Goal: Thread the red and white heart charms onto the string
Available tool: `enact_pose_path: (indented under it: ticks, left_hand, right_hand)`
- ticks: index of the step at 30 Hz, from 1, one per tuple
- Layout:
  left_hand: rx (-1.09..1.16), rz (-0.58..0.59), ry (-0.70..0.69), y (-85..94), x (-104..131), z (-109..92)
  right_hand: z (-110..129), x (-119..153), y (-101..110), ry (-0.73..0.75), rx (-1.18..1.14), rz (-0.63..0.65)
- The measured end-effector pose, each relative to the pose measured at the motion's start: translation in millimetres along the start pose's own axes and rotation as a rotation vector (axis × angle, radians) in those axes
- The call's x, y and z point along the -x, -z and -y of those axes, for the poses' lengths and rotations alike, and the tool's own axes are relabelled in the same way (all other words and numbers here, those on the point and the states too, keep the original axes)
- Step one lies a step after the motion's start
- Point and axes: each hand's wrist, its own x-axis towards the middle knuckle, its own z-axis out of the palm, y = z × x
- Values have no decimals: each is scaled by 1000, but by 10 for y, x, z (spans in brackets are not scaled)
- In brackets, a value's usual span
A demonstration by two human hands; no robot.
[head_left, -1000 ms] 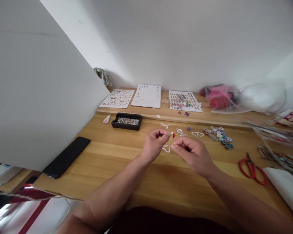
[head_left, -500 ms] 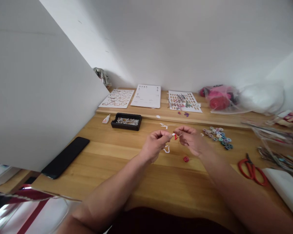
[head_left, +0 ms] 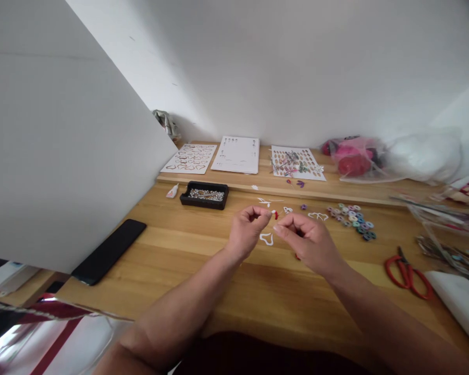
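Between the thumb and forefinger of my left hand is a small white piece with red thread on it, over the middle of the desk. My right hand is closed in a pinch just to the right and slightly nearer me; whatever its fingertips hold is too fine to make out. Below the hands lies a white paper cutout. A red flower-like piece is mostly covered by my right hand. Beyond the hands are another white cutout and a small purple piece.
Bobbins of coloured thread and red-handled scissors lie to the right. A black tray of beads, a small glue bottle and a black phone are on the left. Printed sheets rest on the back ledge.
My right hand has come away from the red-and-white piece, toward me, and now covers most of the red flower-like piece. My left hand still pinches the piece.
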Motion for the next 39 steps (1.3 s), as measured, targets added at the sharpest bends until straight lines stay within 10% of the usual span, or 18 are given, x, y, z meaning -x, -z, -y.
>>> enact_pose_path:
  ticks: [8,21,32,39]
  left_hand:
    - [82,139,86,-43,73,-122]
    - [239,114,203,-43,38,-129]
    - [73,47,88,-20,16,-49]
    - [89,141,136,-35,59,-106]
  right_hand:
    - [-96,-362,232,13,-101,-155]
    - [-510,-243,-53,-422,-702,44]
    - [31,-3,70,-26,-90,-96]
    - [-117,-311,244,24,-59,-232]
